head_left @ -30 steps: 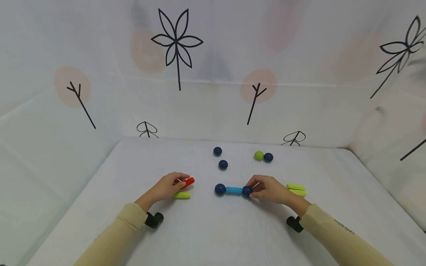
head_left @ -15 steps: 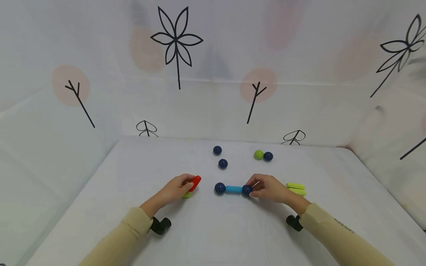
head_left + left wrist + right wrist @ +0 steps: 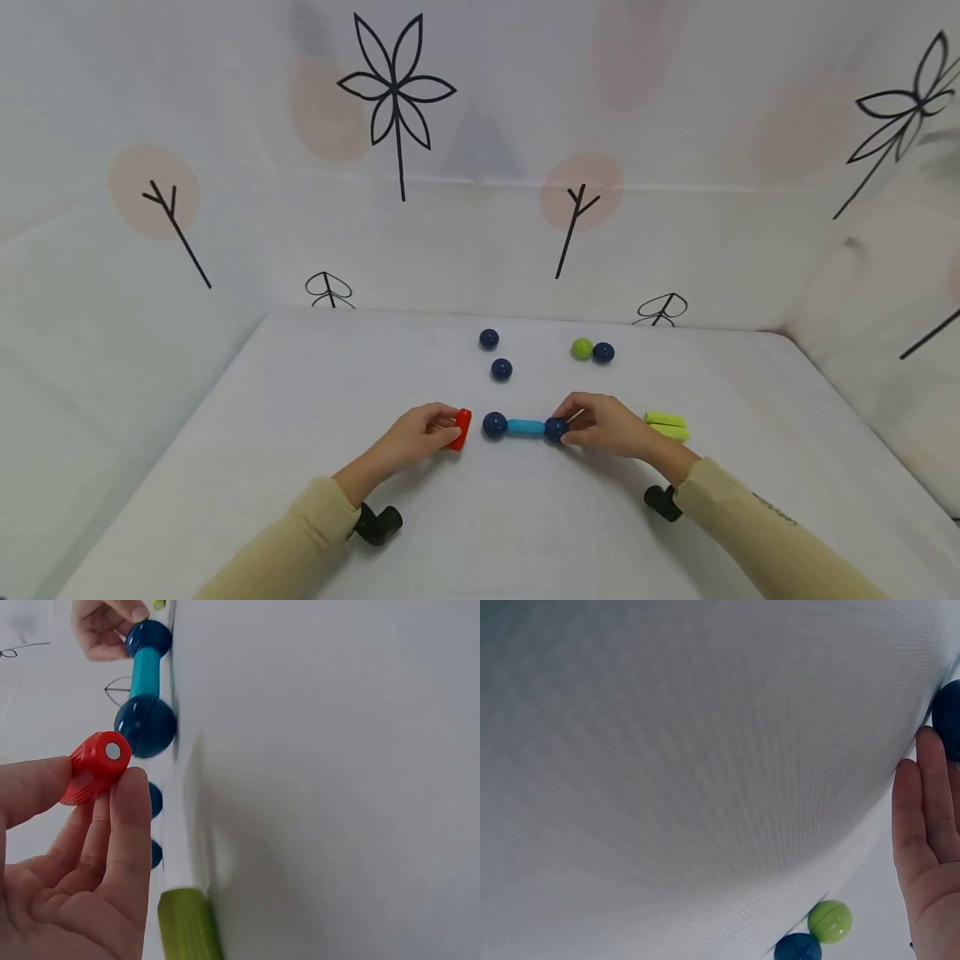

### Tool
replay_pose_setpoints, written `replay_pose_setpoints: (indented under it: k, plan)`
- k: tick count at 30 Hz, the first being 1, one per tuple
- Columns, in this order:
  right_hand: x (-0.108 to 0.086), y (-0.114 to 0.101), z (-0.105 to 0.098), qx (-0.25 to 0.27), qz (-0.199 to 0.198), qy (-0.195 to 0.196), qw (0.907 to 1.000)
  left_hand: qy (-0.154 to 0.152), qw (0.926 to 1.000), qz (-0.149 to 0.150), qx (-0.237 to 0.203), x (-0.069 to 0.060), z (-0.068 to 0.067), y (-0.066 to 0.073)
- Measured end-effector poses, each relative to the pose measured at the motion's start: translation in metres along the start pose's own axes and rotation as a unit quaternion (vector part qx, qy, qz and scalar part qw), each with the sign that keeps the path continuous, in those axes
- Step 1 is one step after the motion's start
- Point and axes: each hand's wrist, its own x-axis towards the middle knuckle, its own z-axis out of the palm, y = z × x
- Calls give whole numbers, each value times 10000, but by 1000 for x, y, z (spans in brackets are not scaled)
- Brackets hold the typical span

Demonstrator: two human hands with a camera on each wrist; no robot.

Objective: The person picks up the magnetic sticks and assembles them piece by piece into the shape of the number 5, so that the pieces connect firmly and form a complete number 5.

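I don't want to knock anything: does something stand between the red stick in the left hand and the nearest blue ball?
Nothing visible does. In the head view, only a gap shows between the red stick, pinched by the left hand, and the blue ball.

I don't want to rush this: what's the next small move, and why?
I'd probably ease the red rod toward the nearest navy ball: the left grip pinches the rod with a gap visible before that ball, while the right grip holds the second navy ball across the blue rod, likely steadying the row.
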Motion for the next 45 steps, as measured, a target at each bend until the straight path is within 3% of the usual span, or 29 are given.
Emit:
replay_pose_setpoints:
  k: [11,25,39,45]
  plan:
    - [1,1,0,-41,-31,5,10000,-394,9983,-282,-313,-5,17,8]
    - [0,1,0,-40,-20,33,10000,-796,9922,-439,-852,1,31,15]
    - [1,1,-1,-36,-9,5,10000,-1116,9841,-656,-1213,13,34,16]
    - [2,3,-1,-25,-68,-1,10000,-1025,9827,-666,-1389,15,35,17]
